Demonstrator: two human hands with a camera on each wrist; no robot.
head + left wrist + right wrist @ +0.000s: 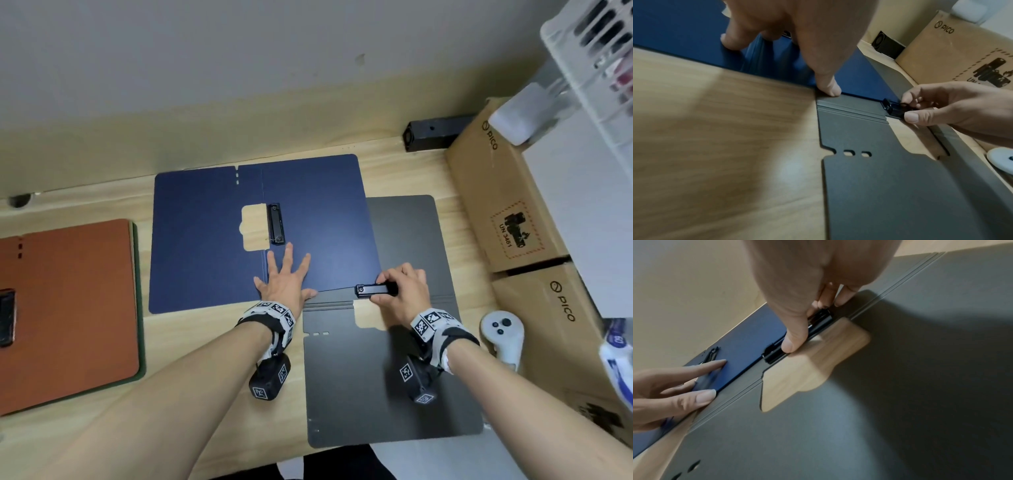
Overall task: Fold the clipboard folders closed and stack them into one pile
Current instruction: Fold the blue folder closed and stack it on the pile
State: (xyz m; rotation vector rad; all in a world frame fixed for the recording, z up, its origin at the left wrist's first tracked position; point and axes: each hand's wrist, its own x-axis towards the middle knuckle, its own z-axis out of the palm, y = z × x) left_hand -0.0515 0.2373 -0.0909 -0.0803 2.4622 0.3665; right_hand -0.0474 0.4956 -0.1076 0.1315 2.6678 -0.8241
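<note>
A navy clipboard folder [205, 240] lies open and flat on the wooden desk [212, 342], its black clip [276, 224] at the spine. Its right half overlaps a dark grey folder [387, 387], also open. My left hand [286, 279] rests flat with spread fingers on the navy folder's near edge [859, 84]. My right hand [400, 291] pinches the grey folder's black clip [371, 290] between thumb and fingers; the right wrist view shows this clip [777, 353] under my thumb. A closed orange folder [68, 308] lies at the far left on a green one [137, 294].
Two cardboard boxes [513, 212] stand along the desk's right side. A white controller [503, 334] lies beside the grey folder. A black block [430, 133] sits at the back. A white crate [599, 51] hangs at the top right.
</note>
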